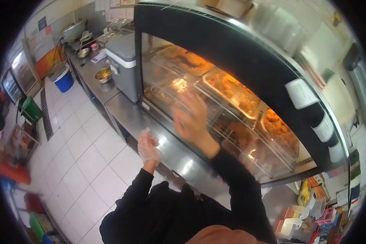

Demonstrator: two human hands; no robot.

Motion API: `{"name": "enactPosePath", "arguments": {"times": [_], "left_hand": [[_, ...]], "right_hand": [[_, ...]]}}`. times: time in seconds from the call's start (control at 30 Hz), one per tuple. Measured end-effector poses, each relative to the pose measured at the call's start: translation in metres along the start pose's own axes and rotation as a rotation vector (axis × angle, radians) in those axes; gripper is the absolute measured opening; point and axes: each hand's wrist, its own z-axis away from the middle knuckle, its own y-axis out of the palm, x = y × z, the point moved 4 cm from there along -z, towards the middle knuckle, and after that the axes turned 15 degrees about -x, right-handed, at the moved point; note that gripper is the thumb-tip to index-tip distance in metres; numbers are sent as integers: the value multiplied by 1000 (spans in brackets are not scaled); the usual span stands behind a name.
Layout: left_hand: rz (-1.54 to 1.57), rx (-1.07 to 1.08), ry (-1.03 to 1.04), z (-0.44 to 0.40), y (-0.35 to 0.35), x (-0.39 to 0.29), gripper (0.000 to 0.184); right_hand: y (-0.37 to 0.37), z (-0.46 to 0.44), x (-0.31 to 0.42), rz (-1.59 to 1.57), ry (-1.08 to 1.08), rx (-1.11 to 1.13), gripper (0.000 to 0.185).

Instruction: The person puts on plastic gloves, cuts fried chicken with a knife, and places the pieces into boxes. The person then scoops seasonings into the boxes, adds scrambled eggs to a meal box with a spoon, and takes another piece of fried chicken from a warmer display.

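Observation:
My left hand [149, 147], in a clear plastic glove, is held above the edge of the steel counter [171, 150]. Its fingers are loosely bent and apart, with nothing visible in them. Higher up and to the right, my right hand [194, 118] is raised in front of the glass of a heated display cabinet [219, 44]. It looks bare and its fingers are spread, a little blurred; I cannot tell whether they touch the glass. Behind the glass, metal trays of fried food [236, 94] sit under warm light on wire racks [248, 138].
A grey cool box [124, 61] stands on the counter left of the cabinet, beside a metal bowl [103, 75]. On the tiled floor [81, 142] are a blue bucket [64, 81] and a green bin [31, 107]. Boxes and packets [293, 217] crowd the lower right.

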Motion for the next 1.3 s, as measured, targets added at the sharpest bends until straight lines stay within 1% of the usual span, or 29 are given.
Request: {"name": "enactPosePath", "arguments": {"times": [0.07, 0.1, 0.17, 0.2, 0.3, 0.37, 0.4, 0.43, 0.47, 0.5, 0.57, 0.6, 0.67, 0.7, 0.77, 0.8, 0.83, 0.9, 0.97, 1.03, 1.13, 1.23, 1.3], "left_hand": [[67, -168, 15, -34, -6, -28, 23], [52, -174, 27, -46, -7, -33, 23], [18, -154, 150, -69, -6, -39, 24], [14, -156, 154, -79, -5, -37, 24], [-1, -139, 125, -92, 16, -28, 26], [63, -82, 23, -88, 48, -36, 32], [65, -79, 25, -100, 56, -31, 32], [34, 7, 128, -116, 67, -23, 28], [2, 96, 229, -124, 83, -26, 25], [0, 103, 226, -133, 95, -25, 25], [-33, 154, 377, -135, 132, -48, 25], [-29, 159, 374, -135, 148, -56, 25], [-98, 122, 524, -133, 178, -82, 29], [-96, 123, 522, -131, 191, -97, 29], [-243, 320, 676, -121, 224, -127, 33], [-320, 381, 775, -121, 243, -134, 34], [-397, 442, 873, -119, 262, -141, 36], [-711, 561, 1258, -85, 299, -171, 38], [-967, 638, 1458, -85, 336, -161, 44], [-1015, 672, 1455, -104, 370, -150, 43], [-1218, 853, 1421, -122, 402, -135, 42], [-1378, 1036, 1383, -139, 411, -119, 41], [-1453, 1115, 1374, -150, 409, -109, 40]], "right_hand": [[86, 11, -33, 174, -228, 183, 42], [107, 14, -50, 166, -210, 175, 42], [135, 24, -73, 267, -313, 367, 43], [139, 29, -82, 317, -325, 419, 44], [132, 37, -88, 344, -354, 444, 48], [126, 39, -90, 362, -357, 462, 50], [122, 40, -90, 385, -350, 476, 52], [117, 39, -89, 390, -349, 474, 52], [112, 39, -88, 395, -324, 475, 54], [104, 38, -87, 402, -298, 478, 56], [84, 40, -84, 456, -278, 520, 57], [73, 41, -84, 500, -261, 562, 58], [49, 41, -78, 548, -248, 555, 58], [36, 42, -76, 589, -231, 547, 58], [7, 48, -72, 653, -235, 569, 54], [-8, 51, -71, 714, -236, 589, 51], [-22, 54, -68, 711, -236, 591, 51], [-52, 58, -63, 748, -216, 562, 47], [-86, 66, -62, 746, -201, 574, 45], [-116, 75, -59, 754, -187, 586, 43], [-155, 84, -57, 804, -187, 568, 42], [-189, 93, -57, 864, -195, 550, 41], [-208, 100, -54, 904, -249, 514, 41]]}}
